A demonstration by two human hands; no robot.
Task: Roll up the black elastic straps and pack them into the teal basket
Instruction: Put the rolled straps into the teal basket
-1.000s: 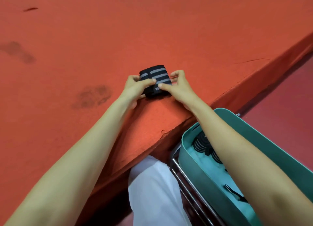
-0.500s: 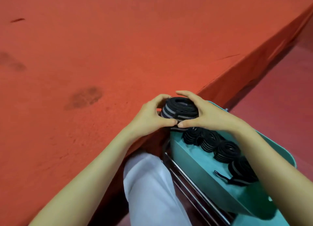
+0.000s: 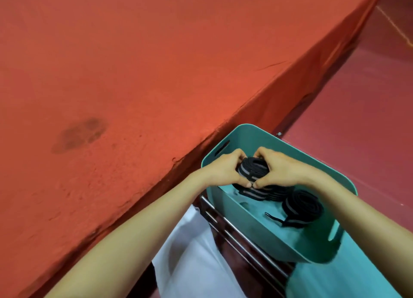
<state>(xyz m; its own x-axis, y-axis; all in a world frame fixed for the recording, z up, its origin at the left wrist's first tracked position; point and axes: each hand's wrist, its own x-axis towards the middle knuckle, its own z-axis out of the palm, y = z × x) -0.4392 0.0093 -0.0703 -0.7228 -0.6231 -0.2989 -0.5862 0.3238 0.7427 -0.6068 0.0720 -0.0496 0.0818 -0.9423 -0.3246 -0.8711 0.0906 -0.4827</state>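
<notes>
Left of the hands spreads a rough red tabletop (image 3: 134,74) with a dark stain (image 3: 78,134); its edge drops just beside the left hand (image 3: 221,170); below the wrists run steel bars (image 3: 241,233) and white cloth (image 3: 196,264). Between the left hand and the right hand (image 3: 283,170), inside the rim of the teal basket (image 3: 312,159), sits a rolled strap (image 3: 252,169); both hands curl round it, thumbs nearly meeting. Other rolls (image 3: 301,205) lie under the right wrist. The basket is smooth, round-cornered, slot-handled; the straps are black, ribbed, grey-striped coils.
</notes>
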